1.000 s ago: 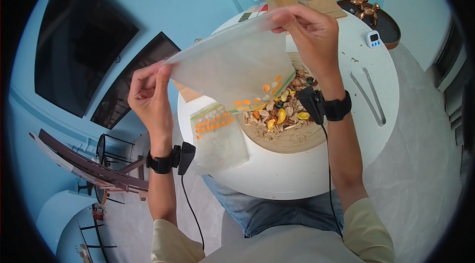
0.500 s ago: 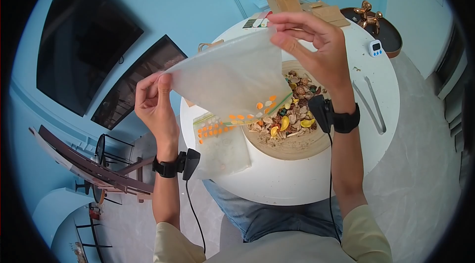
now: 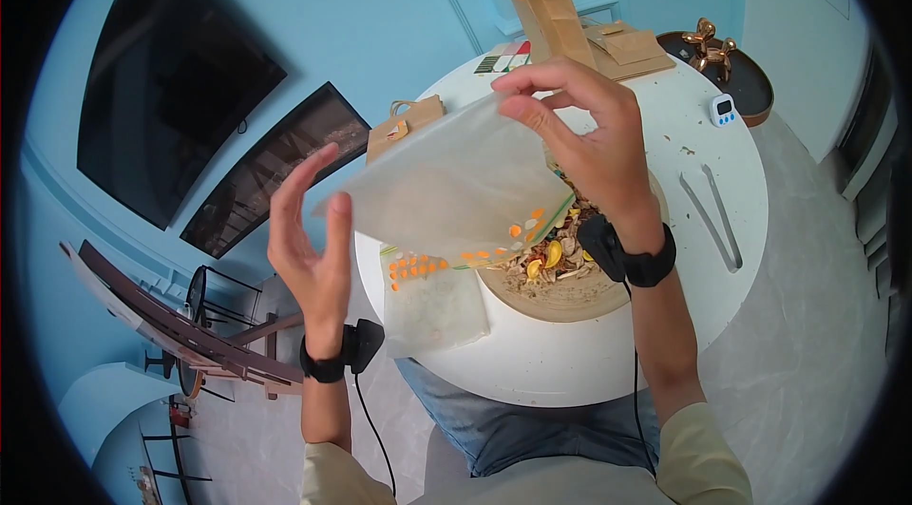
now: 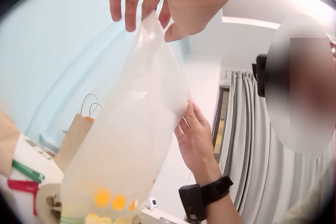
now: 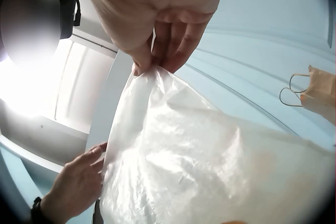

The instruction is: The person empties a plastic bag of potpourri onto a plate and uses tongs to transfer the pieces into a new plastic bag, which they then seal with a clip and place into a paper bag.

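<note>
A frosted zip bag (image 3: 442, 177) hangs upside down, its orange-dotted zip edge lowest, over a round wooden tray (image 3: 560, 311). My right hand (image 3: 598, 144) pinches one upper corner of it between thumb and fingers. At the opposite corner my left hand (image 3: 313, 248) has its thumb and fingers spread apart, and the bag's tip (image 4: 151, 22) lies close against the fingers. On the tray lies a dried potpourri-like mix (image 3: 560, 253) with yellow slices, partly hidden behind the bag. A second dotted zip bag (image 3: 432, 315) lies flat on the table left of the tray.
Metal tongs (image 3: 727, 229) lie on the white round table (image 3: 532, 381) at right, below a small timer (image 3: 722, 110). A brown paper bag (image 3: 551, 20) and flat brown packets (image 3: 632, 51) are at the back. A smaller paper bag (image 3: 404, 125) is at left.
My left thumb and fingers have parted from their pinch on the bag's corner. The right hand has come lower and slightly left, still pinching, and the bag has sunk with it.
</note>
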The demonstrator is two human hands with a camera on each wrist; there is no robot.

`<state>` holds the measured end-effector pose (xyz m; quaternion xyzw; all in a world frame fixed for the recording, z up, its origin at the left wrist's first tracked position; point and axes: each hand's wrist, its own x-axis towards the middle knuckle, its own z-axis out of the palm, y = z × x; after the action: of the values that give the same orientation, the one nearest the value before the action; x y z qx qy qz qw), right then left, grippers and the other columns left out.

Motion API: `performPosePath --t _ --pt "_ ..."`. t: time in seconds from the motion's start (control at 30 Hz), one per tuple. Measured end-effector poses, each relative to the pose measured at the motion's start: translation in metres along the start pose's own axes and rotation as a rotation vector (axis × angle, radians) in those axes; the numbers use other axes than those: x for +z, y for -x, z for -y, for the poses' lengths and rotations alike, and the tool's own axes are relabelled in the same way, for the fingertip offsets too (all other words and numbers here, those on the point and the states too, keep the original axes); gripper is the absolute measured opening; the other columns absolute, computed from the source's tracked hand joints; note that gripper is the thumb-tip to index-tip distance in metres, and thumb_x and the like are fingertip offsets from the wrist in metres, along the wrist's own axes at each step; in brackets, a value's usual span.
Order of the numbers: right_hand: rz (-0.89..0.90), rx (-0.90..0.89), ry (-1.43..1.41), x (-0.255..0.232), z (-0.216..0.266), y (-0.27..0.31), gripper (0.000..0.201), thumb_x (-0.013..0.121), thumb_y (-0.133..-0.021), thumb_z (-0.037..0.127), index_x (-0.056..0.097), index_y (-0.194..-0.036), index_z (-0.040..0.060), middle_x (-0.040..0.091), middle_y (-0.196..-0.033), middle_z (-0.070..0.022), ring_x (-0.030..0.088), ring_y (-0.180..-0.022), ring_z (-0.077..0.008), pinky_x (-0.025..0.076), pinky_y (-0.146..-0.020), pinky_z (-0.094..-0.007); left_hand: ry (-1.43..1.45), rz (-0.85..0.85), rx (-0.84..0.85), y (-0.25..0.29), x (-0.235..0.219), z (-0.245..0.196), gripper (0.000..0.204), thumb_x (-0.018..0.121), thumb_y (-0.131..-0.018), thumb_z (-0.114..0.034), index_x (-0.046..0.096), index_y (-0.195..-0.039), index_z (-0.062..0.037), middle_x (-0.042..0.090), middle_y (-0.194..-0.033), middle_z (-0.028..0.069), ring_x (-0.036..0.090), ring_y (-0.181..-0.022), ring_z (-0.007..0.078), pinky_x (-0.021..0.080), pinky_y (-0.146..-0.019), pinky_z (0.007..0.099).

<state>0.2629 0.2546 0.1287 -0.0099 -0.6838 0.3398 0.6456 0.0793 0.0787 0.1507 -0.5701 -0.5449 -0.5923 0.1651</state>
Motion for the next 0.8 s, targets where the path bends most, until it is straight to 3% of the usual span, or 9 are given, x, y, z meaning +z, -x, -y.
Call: performPosePath --t 0.07,0.13,0.2,0.23,0.5,0.6,0.67,0.8 --pt "0.003 -0.089 0.046 0.008 0.009 0.001 0.016 0.071 -0.082 0.004 0.070 -0.098 0.0057 0.070 -0.084 -0.0042 0.066 -0.073 -0.0121 0.054 -0.064 -0.0243 -0.380 0.143 0.269 -0.002 -0.003 -0.024 0.028 0.066 -0.087 -0.004 0.061 -0.114 0.0000 0.065 -0.116 0.0145 0.062 -0.107 0.0274 0.042 -0.100 0.0371" --pt "0.045 -0.090 0.027 0.016 0.016 0.005 0.021 0.072 -0.081 0.003 0.069 -0.102 0.0041 0.070 -0.088 -0.0050 0.067 -0.076 -0.0125 0.054 -0.065 -0.0247 -0.407 0.172 0.285 -0.001 -0.001 -0.037 0.031 0.068 -0.085 -0.004 0.063 -0.115 0.0000 0.067 -0.113 0.0128 0.064 -0.103 0.0266 0.044 -0.096 0.0346" --pt "0.083 -0.095 0.016 0.021 0.022 0.009 0.025 0.074 -0.080 0.003 0.068 -0.105 0.0026 0.071 -0.093 -0.0059 0.067 -0.079 -0.0129 0.054 -0.066 -0.0251 -0.301 0.300 0.065 0.001 0.003 -0.046 0.021 0.068 -0.086 -0.005 0.067 -0.105 0.0023 0.070 -0.103 0.0126 0.066 -0.096 0.0222 0.048 -0.089 0.0314" --pt "0.104 -0.102 0.031 0.025 0.024 0.012 0.028 0.074 -0.080 0.003 0.068 -0.107 0.0022 0.071 -0.093 -0.0059 0.068 -0.079 -0.0130 0.054 -0.065 -0.0249 -0.279 0.258 -0.058 0.003 0.007 -0.052 0.014 0.068 -0.088 -0.007 0.069 -0.096 0.0043 0.072 -0.091 0.0102 0.067 -0.085 0.0164 0.050 -0.080 0.0274" --pt "0.168 -0.030 -0.077 0.035 0.022 0.016 0.035 0.076 -0.079 0.005 0.065 -0.113 0.0027 0.071 -0.094 -0.0063 0.069 -0.082 -0.0146 0.053 -0.064 -0.0256 -0.108 0.157 -0.182 0.011 -0.006 -0.034 0.015 0.066 -0.091 -0.009 0.069 -0.095 0.0045 0.071 -0.085 0.0079 0.066 -0.078 0.0111 0.051 -0.074 0.0235" --pt "0.167 -0.039 -0.072 0.035 0.023 0.016 0.027 0.076 -0.080 0.007 0.068 -0.106 0.0030 0.071 -0.089 -0.0068 0.068 -0.075 -0.0149 0.051 -0.063 -0.0262 -0.041 0.119 -0.224 0.012 -0.014 -0.027 0.016 0.066 -0.092 -0.012 0.068 -0.098 0.0033 0.071 -0.086 0.0073 0.065 -0.078 0.0100 0.049 -0.074 0.0221" --pt "0.280 -0.026 0.056 0.031 0.014 0.016 0.016 0.074 -0.082 0.013 0.069 -0.095 0.0043 0.069 -0.080 -0.0067 0.065 -0.067 -0.0170 0.051 -0.060 -0.0274 -0.004 0.126 -0.235 0.012 -0.017 -0.024 0.018 0.066 -0.093 -0.014 0.067 -0.101 0.0025 0.071 -0.086 0.0066 0.064 -0.078 0.0092 0.048 -0.073 0.0210" --pt "0.270 0.004 0.001 0.033 0.015 0.016 0.012 0.073 -0.082 0.013 0.069 -0.087 0.0029 0.069 -0.079 -0.0073 0.064 -0.065 -0.0180 0.049 -0.058 -0.0273 0.011 0.157 -0.281 0.014 -0.020 -0.023 0.020 0.065 -0.093 -0.014 0.066 -0.103 0.0029 0.071 -0.087 0.0079 0.065 -0.080 0.0105 0.049 -0.074 0.0220"
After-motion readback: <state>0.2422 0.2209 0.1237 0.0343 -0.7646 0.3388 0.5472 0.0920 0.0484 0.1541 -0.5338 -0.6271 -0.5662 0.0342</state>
